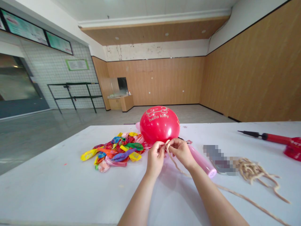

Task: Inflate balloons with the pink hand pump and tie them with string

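Far L, bkgd: dark metal rack [88,97] by a tiled wall. On the white tabletop [58,191], L side: pile of uninflated balloons [121,156], mixed colors (yellow, red, blue, purple, green, pink). Next, L hand [155,158], thumb + fingers pinched on beige cord [173,161] at base of the inflated red "hello kitty" balloon [160,125], which sits approx. ctr, just beyond both hands, print up top. R hand [182,153] also pinching cord, fingertips close to L's; can't tell if balloon neck is in either grip. Cord trails under R forearm to lower R. Pink cylinder [201,160] lies beside R hand; then pixelated phone-like slab [221,160], tangled cord bundle [252,169], red/blk hand pump [275,138], red roll [293,150] at R edge.
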Motion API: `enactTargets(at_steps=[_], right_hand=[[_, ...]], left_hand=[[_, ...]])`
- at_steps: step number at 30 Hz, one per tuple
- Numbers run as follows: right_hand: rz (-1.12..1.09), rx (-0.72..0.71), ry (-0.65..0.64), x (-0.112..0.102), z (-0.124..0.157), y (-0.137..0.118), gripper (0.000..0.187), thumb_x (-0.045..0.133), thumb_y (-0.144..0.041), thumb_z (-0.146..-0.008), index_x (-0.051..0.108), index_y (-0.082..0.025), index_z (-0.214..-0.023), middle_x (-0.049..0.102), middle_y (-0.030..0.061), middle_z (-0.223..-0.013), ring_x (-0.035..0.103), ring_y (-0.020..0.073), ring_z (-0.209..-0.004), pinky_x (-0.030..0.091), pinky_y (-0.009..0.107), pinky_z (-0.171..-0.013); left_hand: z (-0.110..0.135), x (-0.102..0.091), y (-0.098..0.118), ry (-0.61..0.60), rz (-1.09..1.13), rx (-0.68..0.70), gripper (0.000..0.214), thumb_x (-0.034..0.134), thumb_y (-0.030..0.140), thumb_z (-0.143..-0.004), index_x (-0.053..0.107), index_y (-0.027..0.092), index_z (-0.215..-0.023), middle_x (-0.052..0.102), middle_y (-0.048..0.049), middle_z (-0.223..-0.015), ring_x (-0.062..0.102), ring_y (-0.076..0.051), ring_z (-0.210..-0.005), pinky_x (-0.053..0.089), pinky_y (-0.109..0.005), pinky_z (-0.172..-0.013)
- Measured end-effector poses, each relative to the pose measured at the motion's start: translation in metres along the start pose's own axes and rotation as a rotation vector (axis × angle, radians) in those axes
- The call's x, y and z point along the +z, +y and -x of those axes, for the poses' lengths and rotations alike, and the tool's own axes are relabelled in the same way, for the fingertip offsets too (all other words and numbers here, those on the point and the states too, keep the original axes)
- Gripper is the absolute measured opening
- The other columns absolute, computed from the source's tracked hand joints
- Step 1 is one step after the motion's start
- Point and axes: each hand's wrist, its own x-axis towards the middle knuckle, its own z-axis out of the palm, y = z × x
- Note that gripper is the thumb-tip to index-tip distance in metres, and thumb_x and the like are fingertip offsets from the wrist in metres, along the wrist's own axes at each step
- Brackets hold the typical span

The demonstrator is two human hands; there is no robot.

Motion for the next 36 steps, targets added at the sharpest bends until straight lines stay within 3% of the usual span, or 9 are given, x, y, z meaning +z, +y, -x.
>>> enactTargets(at_steps=[5,10,17,23,28,33,36], right_hand=[[-0.032,0.042,-0.050,-0.002,0.001,-0.001,0.011,0.062,-0.026,-0.074,0.055,-0.020,-0.068,0.058,-0.0038,-0.059,0.047,0.0087,-0.047,0.038,0.021,-0.045],[-0.076,0.062,-0.058,-0.001,0.001,-0.006,0.014,0.065,-0.027,-0.074,0.055,-0.020,-0.067,0.061,-0.0026,-0.062,0.049,0.0087,-0.048,0.039,0.021,-0.047],[-0.363,0.224,-0.063,-0.008,0.002,-0.013,0.020,0.077,-0.028,-0.064,0.060,-0.018,-0.065,0.065,-0.0020,-0.060,0.055,0.0085,-0.052,0.043,0.020,-0.053],[-0.369,0.350,-0.072,-0.016,0.006,-0.022,0.026,0.086,-0.028,-0.053,0.064,-0.016,-0.060,0.065,-0.0026,-0.057,0.057,0.0078,-0.052,0.047,0.021,-0.057],[-0.317,0.275,-0.076,-0.017,0.006,-0.024,0.027,0.087,-0.028,-0.050,0.064,-0.017,-0.060,0.066,-0.0025,-0.057,0.058,0.0093,-0.052,0.048,0.022,-0.055],[-0.199,0.086,-0.119,-0.013,0.004,-0.020,0.021,0.082,-0.030,-0.061,0.072,-0.019,-0.074,0.070,0.0002,-0.068,0.063,0.0120,-0.059,0.051,0.025,-0.061],[-0.097,0.000,-0.096,-0.011,0.003,-0.014,0.017,0.080,-0.031,-0.064,0.072,-0.019,-0.072,0.071,0.0010,-0.068,0.064,0.0136,-0.062,0.052,0.028,-0.066]], left_hand=[[-0.002,0.001,-0.003,0.061,0.079,-0.095,0.022,0.055,0.038,-0.086,0.057,0.016,-0.087,0.061,-0.0028,-0.071,0.055,-0.012,-0.057,0.044,-0.021,-0.048],[-0.004,0.001,0.000,0.074,0.271,-0.229,0.034,0.063,0.047,-0.079,0.058,0.015,-0.087,0.054,0.0018,-0.061,0.047,-0.009,-0.047,0.042,-0.019,-0.042],[-0.007,-0.005,0.006,-0.085,0.267,-0.155,0.026,0.068,0.039,-0.074,0.065,0.014,-0.083,0.060,-0.0015,-0.066,0.052,-0.010,-0.054,0.044,-0.020,-0.046],[-0.005,-0.007,0.011,-0.171,0.130,-0.052,0.019,0.065,0.032,-0.078,0.069,0.014,-0.084,0.067,-0.0055,-0.078,0.053,-0.009,-0.054,0.044,-0.021,-0.049],[-0.003,-0.007,0.018,-0.181,0.163,-0.081,0.019,0.065,0.033,-0.078,0.061,0.015,-0.082,0.064,-0.0038,-0.074,0.055,-0.010,-0.056,0.046,-0.020,-0.051],[-0.005,-0.006,0.016,-0.121,0.199,-0.106,0.017,0.067,0.029,-0.076,0.060,0.015,-0.082,0.064,-0.0030,-0.072,0.058,-0.011,-0.059,0.048,-0.021,-0.054],[-0.006,-0.005,0.012,-0.079,0.157,-0.090,0.016,0.067,0.029,-0.076,0.065,0.015,-0.083,0.067,-0.0040,-0.072,0.060,-0.013,-0.061,0.048,-0.022,-0.055]])
